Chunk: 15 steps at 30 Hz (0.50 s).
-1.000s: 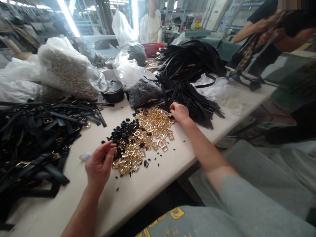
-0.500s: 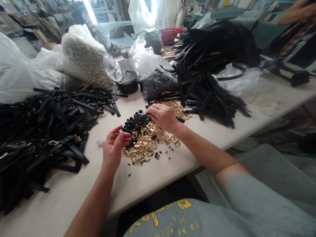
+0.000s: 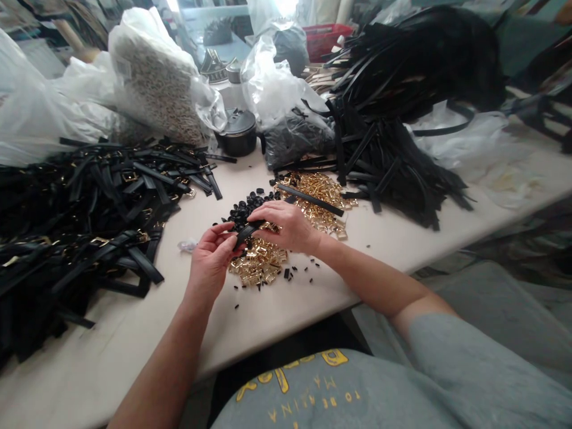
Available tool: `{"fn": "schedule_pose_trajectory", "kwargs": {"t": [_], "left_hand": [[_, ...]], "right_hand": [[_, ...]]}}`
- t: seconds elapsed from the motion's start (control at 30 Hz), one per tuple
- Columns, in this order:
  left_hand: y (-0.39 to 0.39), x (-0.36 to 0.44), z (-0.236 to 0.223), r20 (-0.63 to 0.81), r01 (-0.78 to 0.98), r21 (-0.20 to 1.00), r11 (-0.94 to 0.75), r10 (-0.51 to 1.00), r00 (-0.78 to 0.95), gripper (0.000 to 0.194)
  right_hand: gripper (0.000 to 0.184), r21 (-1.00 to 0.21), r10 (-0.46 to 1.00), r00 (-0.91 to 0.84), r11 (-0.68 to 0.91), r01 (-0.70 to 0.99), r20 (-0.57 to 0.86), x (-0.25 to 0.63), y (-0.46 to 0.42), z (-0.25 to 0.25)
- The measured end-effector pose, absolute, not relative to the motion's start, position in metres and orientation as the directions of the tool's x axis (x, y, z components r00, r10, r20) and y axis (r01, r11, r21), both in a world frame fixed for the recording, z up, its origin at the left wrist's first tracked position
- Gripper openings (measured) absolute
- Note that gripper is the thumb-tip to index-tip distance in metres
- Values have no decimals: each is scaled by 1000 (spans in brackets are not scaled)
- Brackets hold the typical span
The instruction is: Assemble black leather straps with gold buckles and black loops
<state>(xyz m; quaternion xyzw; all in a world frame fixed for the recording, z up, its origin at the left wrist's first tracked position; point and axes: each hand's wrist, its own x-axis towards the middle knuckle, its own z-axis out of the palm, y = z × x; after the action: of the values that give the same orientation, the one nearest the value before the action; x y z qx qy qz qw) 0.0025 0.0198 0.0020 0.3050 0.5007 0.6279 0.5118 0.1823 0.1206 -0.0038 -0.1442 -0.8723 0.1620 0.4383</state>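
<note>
A short black strap (image 3: 247,233) stretches between my two hands, low over the piles of small parts. My left hand (image 3: 209,257) pinches its lower left end between thumb and fingers. On the other end, my right hand (image 3: 290,225) is closed, its fingers partly covering the strap. Beneath them lies a heap of gold buckles (image 3: 259,265), with a pile of small black loops (image 3: 239,210) touching its far side. Behind my right hand another black strap (image 3: 315,201) rests across a second heap of gold buckles (image 3: 328,187).
At left spreads a large pile of black straps with buckles (image 3: 111,202). Farther back stand a filled clear bag (image 3: 156,83), a black lidded pot (image 3: 236,134) and a bag of dark pieces (image 3: 297,140). Loose black strips (image 3: 393,161) are heaped at right.
My right hand has come left and nearer from the back of the piles, and a black strap now spans both hands. My left hand has closed on it. The view has tilted down slightly.
</note>
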Motion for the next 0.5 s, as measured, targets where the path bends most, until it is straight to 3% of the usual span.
{"fn": "schedule_pose_trajectory", "kwargs": {"t": [0.3,0.5], "left_hand": [[19,6,4,-175,-389,918,76,958,-226,44],[17,8,3,-182,-399,910,115,974,-136,50]], "right_hand": [[17,-695,508,-651,718,-42,564,191,120,-3],[12,-756,530,-689,653,-42,495,191,114,5]]}}
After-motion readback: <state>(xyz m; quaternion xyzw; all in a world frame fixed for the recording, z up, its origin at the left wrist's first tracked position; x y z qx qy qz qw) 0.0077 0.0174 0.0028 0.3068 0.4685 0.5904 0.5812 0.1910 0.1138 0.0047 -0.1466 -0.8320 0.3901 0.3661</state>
